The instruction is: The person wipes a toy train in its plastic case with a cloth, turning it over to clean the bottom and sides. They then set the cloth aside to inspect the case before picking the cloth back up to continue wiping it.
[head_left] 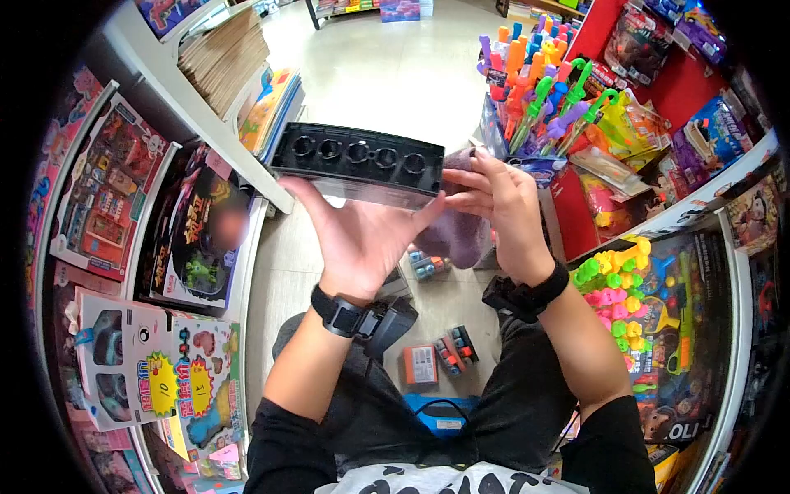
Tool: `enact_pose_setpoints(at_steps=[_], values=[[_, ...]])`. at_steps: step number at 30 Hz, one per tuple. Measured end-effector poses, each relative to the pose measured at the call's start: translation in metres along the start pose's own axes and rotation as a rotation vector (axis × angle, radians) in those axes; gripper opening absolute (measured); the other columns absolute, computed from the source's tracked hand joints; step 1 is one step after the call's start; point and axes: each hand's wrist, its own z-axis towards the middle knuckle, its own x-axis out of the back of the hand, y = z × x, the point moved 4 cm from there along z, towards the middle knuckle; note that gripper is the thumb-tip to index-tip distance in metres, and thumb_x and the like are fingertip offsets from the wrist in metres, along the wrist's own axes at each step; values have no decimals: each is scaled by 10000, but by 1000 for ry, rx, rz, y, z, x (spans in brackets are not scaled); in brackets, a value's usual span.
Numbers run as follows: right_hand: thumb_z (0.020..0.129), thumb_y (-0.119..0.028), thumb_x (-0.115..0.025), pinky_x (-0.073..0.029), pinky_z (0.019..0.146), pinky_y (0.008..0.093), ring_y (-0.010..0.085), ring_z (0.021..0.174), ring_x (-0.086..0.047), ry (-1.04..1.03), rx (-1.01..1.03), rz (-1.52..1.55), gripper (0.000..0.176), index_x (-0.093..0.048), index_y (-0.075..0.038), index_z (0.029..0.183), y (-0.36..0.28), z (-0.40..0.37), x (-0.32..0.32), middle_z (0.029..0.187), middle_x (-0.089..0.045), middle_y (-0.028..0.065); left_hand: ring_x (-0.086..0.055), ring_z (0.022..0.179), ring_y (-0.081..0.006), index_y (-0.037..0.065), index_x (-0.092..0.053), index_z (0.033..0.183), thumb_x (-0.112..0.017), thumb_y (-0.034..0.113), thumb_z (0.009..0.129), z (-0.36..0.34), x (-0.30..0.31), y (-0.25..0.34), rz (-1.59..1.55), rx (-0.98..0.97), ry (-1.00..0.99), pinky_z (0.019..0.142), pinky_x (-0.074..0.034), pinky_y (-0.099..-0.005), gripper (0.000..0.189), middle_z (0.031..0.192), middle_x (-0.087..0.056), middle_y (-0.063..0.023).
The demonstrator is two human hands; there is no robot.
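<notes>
My left hand [360,239] grips a black plastic box [359,159] from below, thumb and fingers spread along its long near side. A row of several round sockets shows on the box's upward face. At its right end is my right hand [508,206], its fingers bent around a purple-grey cloth [453,230] that hangs down between the hands. Some of the cloth is hidden behind the fingers. On the floor below, between my knees, lie an orange-and-white small box [420,365] and a dark pack with red and blue pieces [455,351].
Shelves of boxed toys [111,185] line the left side, with a stack of brown paper goods [222,62] above. On the right stand colourful umbrella-handled sticks [543,90], bagged goods on a red display [580,206] and bright plastic toys [617,280]. Another small pack [428,263] lies beneath the cloth.
</notes>
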Motion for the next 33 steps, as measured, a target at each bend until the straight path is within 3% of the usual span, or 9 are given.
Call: enact_pose_setpoints(at_steps=[5, 9, 13, 15, 16, 17, 19, 24, 33], values=[[903, -374, -513, -510, 737, 272, 163, 753, -659, -32, 23, -87, 455, -565, 57, 1040, -4, 1, 0, 1007, -652, 189, -346, 1235, -429, 78, -429, 1289, -620, 735, 607, 0, 6, -4, 9, -13, 121, 1001, -325, -520, 966, 1332, -430, -205], [908, -396, -512, -502, 744, 266, 157, 769, -648, -14, 88, -149, 467, -596, 54, 1001, -6, 1, 2, 998, -656, 172, -379, 1238, -385, 77, -411, 1296, -562, 761, 640, -2, -6, -10, 32, 57, -60, 1017, -308, -534, 959, 1322, -441, -191], [920, -392, -507, -484, 792, 266, 154, 832, -636, -38, 101, -140, 451, -602, 39, 1011, -3, 4, 0, 1005, -654, 168, -420, 1226, -286, 109, -359, 1320, -414, 747, 766, 4, 12, -5, 496, -148, 79, 1031, -303, -542, 847, 1304, -459, -130], [915, -380, -531, -480, 794, 256, 145, 851, -628, -58, 85, -86, 452, -605, 55, 1013, -3, 3, -2, 986, -651, 151, -521, 1115, -230, 80, -335, 1311, -487, 565, 870, 3, 19, -4, 808, -338, 126, 925, -440, -422, 673, 1231, -499, -97], [911, -368, -556, -477, 796, 246, 136, 871, -619, -70, 63, -30, 454, -608, 70, 1014, -1, 3, -3, 966, -649, 135, -533, 1091, -196, 68, -299, 1310, -581, 309, 909, -2, 16, -4, 891, -422, 184, 880, -472, -345, 547, 1215, -496, -101], [911, -368, -556, -477, 796, 246, 136, 871, -619, -70, 66, -32, 454, -608, 70, 1014, 0, 3, -2, 966, -649, 135, -523, 1070, -185, 49, -307, 1258, -664, 118, 828, -1, 21, -5, 953, -523, 125, 881, -456, -306, 563, 1168, -492, -102], [910, -371, -564, -466, 820, 250, 119, 879, -599, -146, 90, -24, 452, -605, 64, 1022, 2, 2, -9, 957, -640, 98, -520, 1022, -173, 40, -321, 1194, -735, 1, 687, -6, 3, -8, 1409, -617, 194, 871, -448, -283, 656, 1111, -467, -80], [928, -377, -535, -437, 646, 180, 31, 733, -549, -194, 59, -23, 404, -613, 19, 953, 0, -7, -15, 843, -615, 7, -437, 1118, -198, 54, -382, 1146, -819, -30, 471, -10, -6, -13, 1681, -911, 110, 986, -341, -308, 808, 1166, -417, -95], [918, -342, -550, -429, 615, 175, 30, 705, -552, -158, -19, 152, 358, -619, 8, 948, 6, 0, -12, 820, -609, 10, -493, 1000, -232, 32, -421, 1119, -798, 42, 523, -6, -10, -17, 1638, -856, -94, 877, -399, -298, 705, 1077, -452, -113]])
